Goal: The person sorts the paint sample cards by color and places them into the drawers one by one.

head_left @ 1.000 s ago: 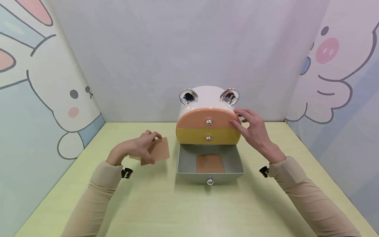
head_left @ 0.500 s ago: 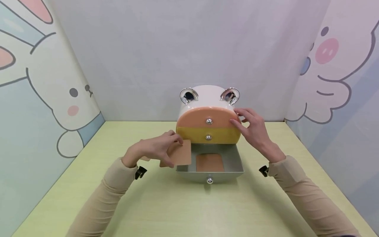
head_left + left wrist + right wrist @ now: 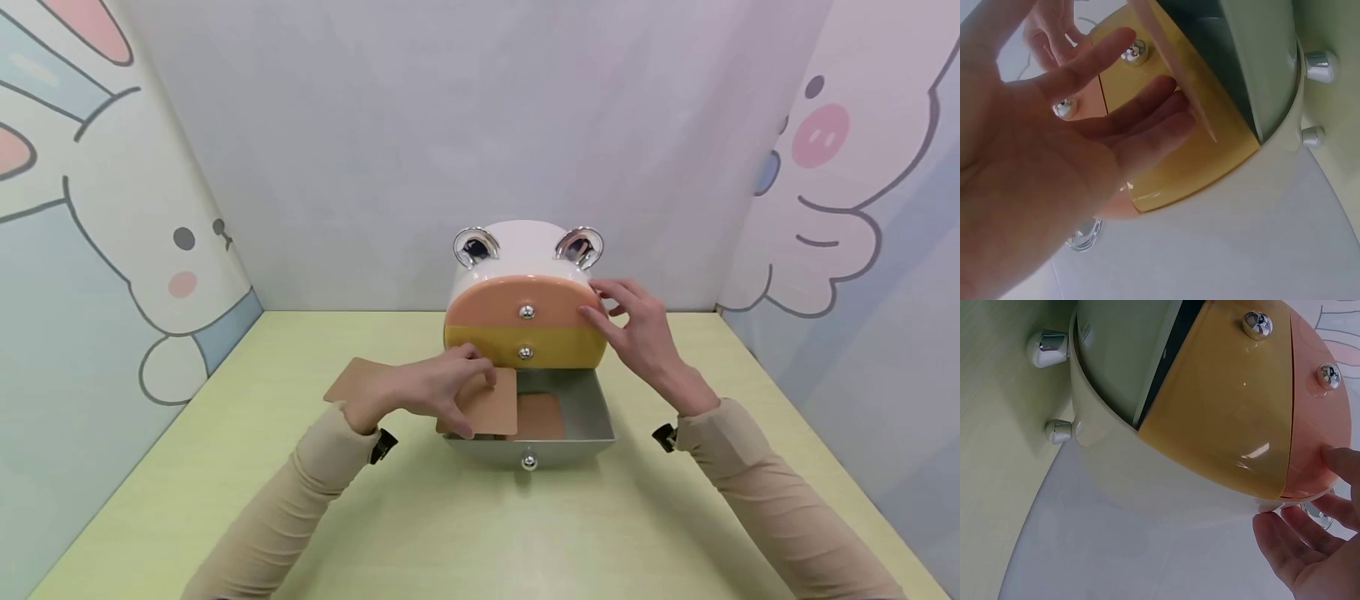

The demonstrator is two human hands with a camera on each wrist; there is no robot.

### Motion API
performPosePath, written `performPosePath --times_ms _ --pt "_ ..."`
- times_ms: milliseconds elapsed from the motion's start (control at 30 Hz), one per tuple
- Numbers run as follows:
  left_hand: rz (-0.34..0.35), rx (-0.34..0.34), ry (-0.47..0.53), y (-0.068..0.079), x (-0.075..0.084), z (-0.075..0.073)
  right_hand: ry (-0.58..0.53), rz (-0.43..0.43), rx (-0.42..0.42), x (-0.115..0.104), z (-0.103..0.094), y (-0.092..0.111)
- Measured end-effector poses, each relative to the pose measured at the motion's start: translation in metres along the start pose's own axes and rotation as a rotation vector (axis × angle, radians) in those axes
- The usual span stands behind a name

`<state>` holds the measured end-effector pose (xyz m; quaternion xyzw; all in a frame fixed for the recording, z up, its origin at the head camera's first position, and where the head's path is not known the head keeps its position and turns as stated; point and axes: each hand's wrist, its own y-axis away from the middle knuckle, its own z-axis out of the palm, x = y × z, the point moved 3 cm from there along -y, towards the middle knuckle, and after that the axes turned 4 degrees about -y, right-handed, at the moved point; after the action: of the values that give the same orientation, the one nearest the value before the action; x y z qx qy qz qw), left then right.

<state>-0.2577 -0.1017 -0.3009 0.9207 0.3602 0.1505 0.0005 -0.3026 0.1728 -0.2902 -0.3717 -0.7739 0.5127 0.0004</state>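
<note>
My left hand [image 3: 427, 385] pinches a brown square card [image 3: 489, 402] between thumb and fingers, over the left part of a pulled-out grey-green drawer [image 3: 583, 404]. In the left wrist view that card [image 3: 1175, 69] shows almost edge-on at the fingertips. Another brown card [image 3: 543, 418] lies inside the drawer, partly covered by the held one. My right hand [image 3: 647, 340] grips the upper right edge of the small drawer box [image 3: 525, 242], with the thumb on its orange front [image 3: 487, 302] and the fingers along the white side [image 3: 1179, 494].
One more brown card [image 3: 354, 379] lies on the table [image 3: 480, 525] left of the box, partly behind my left wrist. The yellow middle drawer [image 3: 480, 340] and the orange top one are closed. Silver knobs, such as the bottom knob [image 3: 528, 461], stick out in front.
My left hand has carried its card rightward from beside the box to over the open drawer, uncovering the card on the table. The right hand has stayed on the box.
</note>
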Motion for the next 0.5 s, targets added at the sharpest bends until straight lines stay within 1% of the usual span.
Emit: performPosePath --times_ms 200,400,500 --pt "0.010 0.002 0.005 -0.0050 0.0026 0.0037 -0.005 -0.001 0.005 0.0000 0.0005 0.0000" --pt "0.042 0.037 -0.002 -0.0049 0.0024 0.0058 0.002 0.012 -0.001 -0.0006 0.0005 0.0006" --pt "0.075 0.062 0.005 -0.0013 -0.0022 0.0061 0.008 0.020 -0.004 -0.0010 0.0008 0.0009"
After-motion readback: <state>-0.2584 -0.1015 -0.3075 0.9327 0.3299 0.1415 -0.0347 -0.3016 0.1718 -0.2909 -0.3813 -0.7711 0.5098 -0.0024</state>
